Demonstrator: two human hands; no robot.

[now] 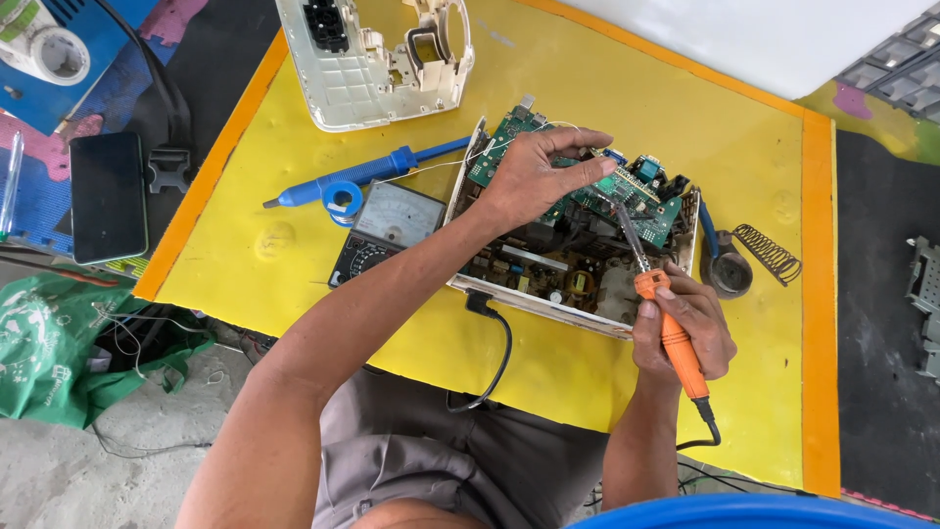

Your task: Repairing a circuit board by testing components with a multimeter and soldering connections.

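The right hand (pixel 685 328) is curled tight around one orange-handled soldering iron (pixel 666 323), its tip just below the left fingertips. The left hand (pixel 534 176) lies half-spread, fingertips (pixel 602 168) pressing one green circuit board (pixel 578 186); under them sits one open white casing (pixel 548 294).

Left arm extends bare from the lower left, forearm angled up and to the right, wrist slightly bent. Left hand (pixel 534 176) lies palm down, fingers spread and curled, index finger stretched rightward, thumb tucked beneath. Right forearm rises near vertical from the bottom edge, right of centre. Right hand (pixel 685 328) is closed in a pen-like grip, thumb and forefinger pinched forward, remaining fingers wrapped behind. The hands are near one another, not touching.
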